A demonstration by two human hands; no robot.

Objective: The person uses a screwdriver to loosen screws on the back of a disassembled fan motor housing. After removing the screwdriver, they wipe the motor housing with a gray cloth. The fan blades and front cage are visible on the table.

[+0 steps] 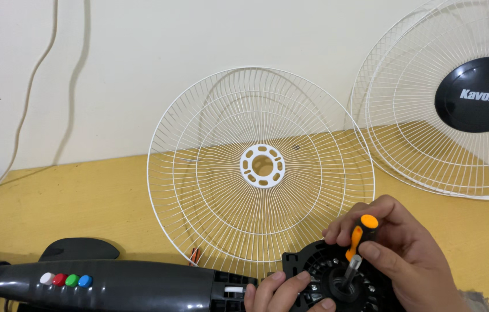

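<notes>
Head view, angled down, close over yellow table (53, 196), facing wall (140, 58)

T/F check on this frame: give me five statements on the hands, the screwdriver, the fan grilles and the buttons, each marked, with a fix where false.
1. The right hand grips an orange-and-black-handled screwdriver. True.
2. The screwdriver tip points into the round black plastic motor housing. True.
3. The left hand holds the white wire fan grille with the white plastic hub ring. False: it rests on the motor housing; that grille leans against the wall, untouched.
4. The black fan body carries four buttons: white, red, green, blue. True.
5. The second white wire grille with the black centre disc lies flat on the yellow table. False: it stands tilted at the right.
</notes>
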